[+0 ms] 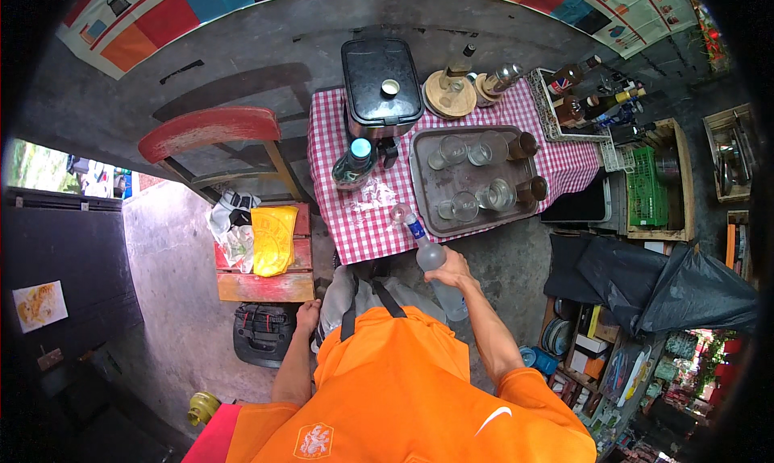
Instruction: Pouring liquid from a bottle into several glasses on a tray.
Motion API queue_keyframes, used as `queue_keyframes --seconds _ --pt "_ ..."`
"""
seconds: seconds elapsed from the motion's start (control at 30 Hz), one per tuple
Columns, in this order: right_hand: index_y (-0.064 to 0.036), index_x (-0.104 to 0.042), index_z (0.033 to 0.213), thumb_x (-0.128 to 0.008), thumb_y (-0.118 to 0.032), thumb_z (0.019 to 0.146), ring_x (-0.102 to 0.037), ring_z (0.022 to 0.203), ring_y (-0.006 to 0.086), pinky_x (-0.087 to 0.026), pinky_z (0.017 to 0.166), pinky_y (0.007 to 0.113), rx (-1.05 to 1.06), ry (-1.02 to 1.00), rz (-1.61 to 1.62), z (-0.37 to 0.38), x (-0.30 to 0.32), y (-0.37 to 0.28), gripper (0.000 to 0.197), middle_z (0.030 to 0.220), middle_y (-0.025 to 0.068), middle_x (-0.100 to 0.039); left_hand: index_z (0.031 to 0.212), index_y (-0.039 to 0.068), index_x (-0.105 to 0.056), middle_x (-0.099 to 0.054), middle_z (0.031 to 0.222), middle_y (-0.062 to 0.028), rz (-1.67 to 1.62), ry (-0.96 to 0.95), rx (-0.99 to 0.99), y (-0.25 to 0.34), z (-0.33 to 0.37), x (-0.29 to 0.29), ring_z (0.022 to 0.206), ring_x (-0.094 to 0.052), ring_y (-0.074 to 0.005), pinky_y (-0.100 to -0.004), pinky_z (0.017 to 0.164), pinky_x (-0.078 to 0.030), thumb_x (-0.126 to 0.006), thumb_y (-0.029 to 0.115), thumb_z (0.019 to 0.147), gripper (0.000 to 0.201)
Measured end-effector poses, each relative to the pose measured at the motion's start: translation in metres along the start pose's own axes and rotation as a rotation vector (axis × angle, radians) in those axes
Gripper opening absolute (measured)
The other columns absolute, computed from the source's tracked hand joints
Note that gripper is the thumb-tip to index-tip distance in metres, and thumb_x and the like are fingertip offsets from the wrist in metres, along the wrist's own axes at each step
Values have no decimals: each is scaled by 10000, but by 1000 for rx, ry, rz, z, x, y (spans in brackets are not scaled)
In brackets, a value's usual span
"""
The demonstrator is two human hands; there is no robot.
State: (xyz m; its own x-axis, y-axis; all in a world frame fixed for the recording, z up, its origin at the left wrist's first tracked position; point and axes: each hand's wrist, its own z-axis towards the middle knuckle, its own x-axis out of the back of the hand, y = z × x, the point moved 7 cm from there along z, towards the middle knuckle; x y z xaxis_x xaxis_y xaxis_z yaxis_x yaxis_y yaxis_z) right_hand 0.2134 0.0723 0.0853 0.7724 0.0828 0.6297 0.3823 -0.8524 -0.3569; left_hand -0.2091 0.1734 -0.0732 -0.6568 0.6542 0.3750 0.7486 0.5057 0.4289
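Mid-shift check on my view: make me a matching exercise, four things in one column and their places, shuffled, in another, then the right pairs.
Things
1. Bottle with a blue neck label
2. Yellow bag
3. Brown tray
4. Green crate

Places
A. Inside a wooden box
B. On the checked cloth, under the drinking glasses
C. In the person's right hand
D. On the seat of the red chair

Pairs: 1-C, 2-D, 3-B, 4-A

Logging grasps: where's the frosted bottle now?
Head view, right of centre: the frosted bottle is in the right hand, neck near the lower-left corner of the brown serving tray.
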Motion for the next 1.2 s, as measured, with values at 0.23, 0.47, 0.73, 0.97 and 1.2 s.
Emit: queue_keyframes --seconds 0.23,0.47,0.73,0.97,1.2 --pt "-56 -573 1105 -793 -312 427 -595 996 336 -467 889 381 -3 -16 -27 -1 5 -2 758 1030 172 -637 1071 34 -630 -636 1054 -183 -32 -17 -15 9 -2 -1 1041 -587 -275 -338 902 -426 -553 383 836 427" --pt "-57 -573 1107 -785 -308 429 -587 1015 332 -461 892 383 -24 -25 -28 -3 6 -5 753 1050 168 -631 1082 39 -629 -634 1062 -182 -21 -4 2 -3 4 -3 1042 -587 -272 -333 905 -424 -555 376 839 422" --pt "-62 -577 1104 -781 -306 433 -589 1014 325 -460 891 379 -30 -40 -5 -5 8 -5 743 1049 165 -632 1057 46 -645 -634 1068 -169 1 -30 -28 6 2 -4 1051 -583 -277 -335 907 -425 -554 357 841 390" --pt "-58 -554 1141 -779 -325 438 -581 1030 337 -457 906 396 -26 -68 -43 -7 10 -10 785 1070 178 -622 1044 44 -650 -633 1068 -172 -38 -15 -18 -2 4 -6 1051 -582 -280 -334 908 -424 -555 351 842 379" --pt "-56 -550 1149 -775 -332 442 -581 1035 333 -453 912 397 -35 -83 -51 -9 13 -13 791 1080 174 -622 1062 47 -642 -638 1048 -179 -20 -12 -50 9 -2 -3 1033 -589 -281 -339 895 -430 -553 358 843 391"
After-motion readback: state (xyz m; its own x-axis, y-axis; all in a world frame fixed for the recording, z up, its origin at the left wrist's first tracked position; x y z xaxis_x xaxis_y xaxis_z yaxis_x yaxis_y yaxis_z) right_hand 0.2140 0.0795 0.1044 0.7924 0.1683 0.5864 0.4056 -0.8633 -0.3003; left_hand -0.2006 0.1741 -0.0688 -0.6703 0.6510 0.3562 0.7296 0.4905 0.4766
